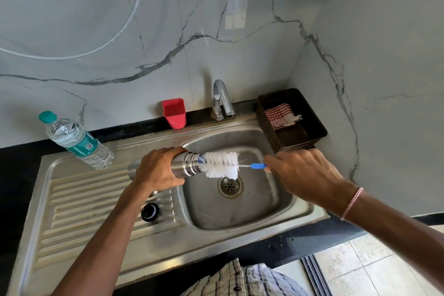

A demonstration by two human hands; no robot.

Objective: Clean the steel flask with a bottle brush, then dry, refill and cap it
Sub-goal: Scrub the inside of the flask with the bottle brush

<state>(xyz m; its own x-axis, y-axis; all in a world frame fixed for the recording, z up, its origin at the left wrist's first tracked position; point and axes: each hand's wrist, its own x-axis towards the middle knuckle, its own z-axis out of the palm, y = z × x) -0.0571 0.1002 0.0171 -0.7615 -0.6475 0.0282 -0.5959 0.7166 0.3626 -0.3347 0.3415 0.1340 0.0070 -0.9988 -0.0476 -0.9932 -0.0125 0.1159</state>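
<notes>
My left hand point(157, 171) grips the steel flask point(186, 165), which lies on its side over the sink basin point(264, 209) with its open mouth pointing right. A bottle brush point(222, 165) with white bristles and a blue handle has its tip inside the flask mouth; most of the bristles are outside. My right hand point(305, 175) holds the brush handle at the right. The flask's black cap point(150, 211) rests on the ribbed drainboard point(79, 204). A plastic water bottle point(77, 140) with a green cap stands at the back left.
The tap point(222, 100) stands behind the basin, with no water running. A red cup point(174, 113) sits left of it. A dark basket point(292, 119) at the back right holds a red checked cloth point(281, 114). The marble wall closes in on the right.
</notes>
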